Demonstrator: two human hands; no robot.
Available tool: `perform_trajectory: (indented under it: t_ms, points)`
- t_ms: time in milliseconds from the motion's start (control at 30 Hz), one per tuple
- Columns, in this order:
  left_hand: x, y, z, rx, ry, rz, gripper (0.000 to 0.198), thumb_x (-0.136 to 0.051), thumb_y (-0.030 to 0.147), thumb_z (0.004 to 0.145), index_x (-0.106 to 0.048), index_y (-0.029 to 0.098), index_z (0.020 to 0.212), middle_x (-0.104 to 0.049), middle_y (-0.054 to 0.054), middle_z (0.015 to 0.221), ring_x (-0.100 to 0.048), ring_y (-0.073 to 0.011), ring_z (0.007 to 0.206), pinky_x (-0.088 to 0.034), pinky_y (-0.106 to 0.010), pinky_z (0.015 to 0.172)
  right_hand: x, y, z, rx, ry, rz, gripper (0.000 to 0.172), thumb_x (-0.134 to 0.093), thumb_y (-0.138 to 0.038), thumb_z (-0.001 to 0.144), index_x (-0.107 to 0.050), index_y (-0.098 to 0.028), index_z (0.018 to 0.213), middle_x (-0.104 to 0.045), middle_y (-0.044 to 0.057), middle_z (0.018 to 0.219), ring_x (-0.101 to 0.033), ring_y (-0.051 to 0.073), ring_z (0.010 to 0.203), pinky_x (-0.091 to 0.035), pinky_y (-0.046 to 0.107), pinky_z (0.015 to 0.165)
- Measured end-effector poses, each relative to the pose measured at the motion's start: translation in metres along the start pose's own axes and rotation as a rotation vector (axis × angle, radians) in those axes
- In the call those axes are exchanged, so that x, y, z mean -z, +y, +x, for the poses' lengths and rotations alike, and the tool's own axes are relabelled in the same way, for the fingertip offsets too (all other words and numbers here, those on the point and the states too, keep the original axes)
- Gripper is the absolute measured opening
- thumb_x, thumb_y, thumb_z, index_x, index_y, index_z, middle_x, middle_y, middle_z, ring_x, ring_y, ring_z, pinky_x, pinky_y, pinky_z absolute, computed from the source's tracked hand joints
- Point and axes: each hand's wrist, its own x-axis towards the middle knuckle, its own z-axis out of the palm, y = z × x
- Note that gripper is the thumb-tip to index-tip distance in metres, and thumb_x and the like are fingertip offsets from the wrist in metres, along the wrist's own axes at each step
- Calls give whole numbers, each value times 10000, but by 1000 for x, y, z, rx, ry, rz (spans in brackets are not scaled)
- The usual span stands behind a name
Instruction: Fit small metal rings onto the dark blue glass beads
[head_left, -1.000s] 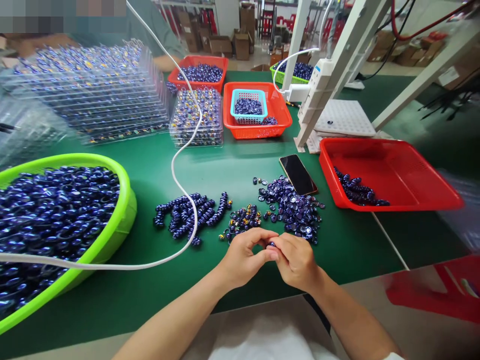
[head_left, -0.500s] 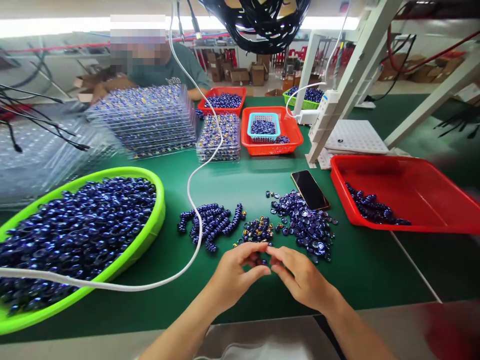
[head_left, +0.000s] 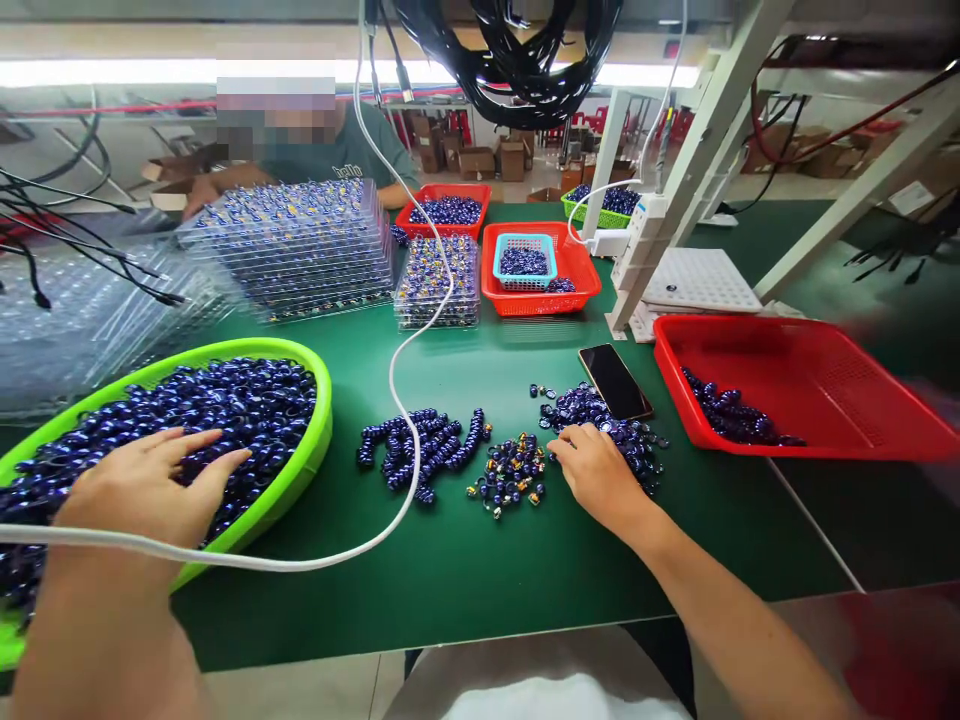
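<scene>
My left hand (head_left: 150, 485) lies open, fingers spread, on the dark blue rings heaped in the green basin (head_left: 300, 480) at the left. My right hand (head_left: 596, 470) rests on the green table (head_left: 480, 570) with its fingers curled into the loose pile of blue caps (head_left: 622, 425); what they pinch, if anything, is hidden. Between the hands lie stacked rows of blue rings (head_left: 424, 445) and a small heap of blue and gold pieces (head_left: 510, 472).
A black phone (head_left: 615, 380) lies by the caps. A red tray (head_left: 810, 390) with some blue rings stands right. A white cable (head_left: 405, 400) crosses the table. Stacked clear trays (head_left: 300, 250), orange baskets (head_left: 540, 262) and a person in a green shirt (head_left: 337, 155) are at the back.
My hands have parted: the left swung out to the green basin and spread on the rings, the right moved forward onto the cap pile. The head view lifted slightly.
</scene>
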Motion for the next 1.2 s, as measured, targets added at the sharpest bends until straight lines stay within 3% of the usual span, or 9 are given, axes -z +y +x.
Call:
perform_trajectory:
  t_ms: [100,233,300,400,467,533,667,967,1200]
  points:
    - [1,45,-8,-38,156,82,285,-690,426,773,-732,208,952,-704,-19,1200,-640,-272,1102,-477,-491,981,1,2,1,-26,8,73,200,-515,-59,898,-666,-187,872,-652,88,872,-574,236,851,-472,379,750]
    - [-2,112,-38,-200,177,-150,277,-715,333,793,-729,185,1027,-703,-97,1181,-663,-288,1021,-502,-488,949,18,-3,-14,-167,89,477,158,-512,-164,947,-658,-206,988,-690,60,926,-637,203,863,-527,356,795]
    - [-7,146,-59,-282,11,-386,271,-677,235,837,-702,171,1099,-689,-128,1183,-634,-284,1100,-477,-481,1000,25,-9,-24,-316,63,689,144,-536,-259,956,-658,-228,1025,-711,36,906,-669,184,799,-557,318,726]
    - [-16,195,-93,-293,-423,-802,317,-631,219,884,-649,216,1200,-678,-105,1205,-632,-244,1119,-523,-420,963,27,-19,-40,-440,63,913,165,-581,-349,934,-662,-230,1015,-724,28,885,-710,188,807,-588,298,731]
    - [-21,222,-111,-247,-708,-1018,406,-662,247,868,-607,211,1268,-694,-105,1174,-676,-211,990,-575,-356,849,21,-24,-48,-462,95,963,183,-617,-369,908,-669,-227,1010,-724,33,885,-718,195,811,-598,304,756]
    - [-25,241,-120,-164,-844,-1130,466,-706,262,830,-605,181,1277,-718,-115,1123,-684,-212,941,-572,-365,853,13,-26,-53,-471,88,982,198,-628,-374,899,-669,-228,1025,-728,46,921,-724,206,834,-601,307,770]
    - [-29,260,-124,42,-967,-1251,416,-717,266,805,-663,151,1202,-745,-118,1064,-697,-214,893,-575,-351,810,2,-25,-61,-495,96,1007,187,-675,-368,863,-678,-232,992,-727,48,930,-723,211,842,-603,296,766]
    - [-38,268,-130,258,-1128,-1467,306,-695,314,824,-726,140,1074,-755,-94,930,-685,-186,799,-563,-323,757,4,-34,-61,-395,272,1093,45,-642,-270,889,-628,-233,910,-668,48,924,-659,196,894,-567,336,804]
    - [-36,272,-114,256,-1190,-1458,290,-701,337,823,-727,145,1039,-745,-78,893,-682,-171,784,-570,-316,741,11,-32,-56,-352,308,1107,27,-598,-232,892,-608,-240,916,-644,40,904,-632,186,889,-548,330,795]
